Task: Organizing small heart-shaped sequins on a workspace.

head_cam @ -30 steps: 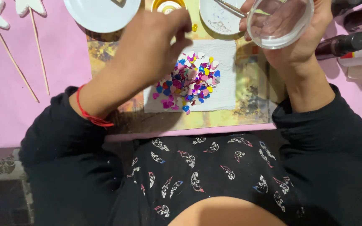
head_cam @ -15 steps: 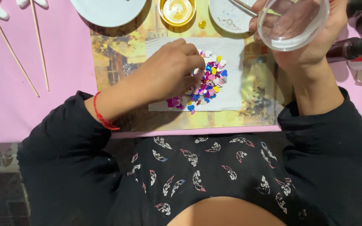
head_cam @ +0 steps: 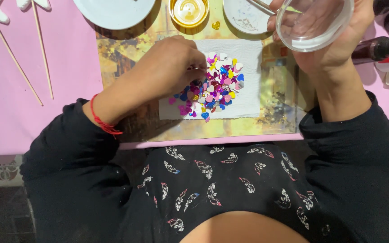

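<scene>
A person in a dark patterned top sits at a pink-covered table [head_cam: 5, 117], both forearms reaching over a yellowed printed mat [head_cam: 127, 58] that shields the cloth. On the mat lies a white paper towel [head_cam: 248, 58], spread flat so that a loose heap of heart-shaped sequins [head_cam: 214, 87] in pink, blue, gold and silver stays gathered in one place and easy to pick from. The left hand [head_cam: 167, 69], a red thread at its wrist, rests on the heap's left edge with fingertips pinched together among the pieces; whether a sequin is caught between them cannot be told. The right hand [head_cam: 333, 42] is closed around a clear glass bowl [head_cam: 313, 22], held tilted above the towel's far right corner, its mouth turned toward the wearer. Beyond the towel stand a small cup of amber liquid [head_cam: 189, 11], one gold heart [head_cam: 215, 25] beside it, a white plate [head_cam: 113, 9] and a smaller dish [head_cam: 244, 13]. Dark-capped bottles [head_cam: 385, 45] lie at far right; white shapes on wooden sticks [head_cam: 17, 67] lie at far left.
</scene>
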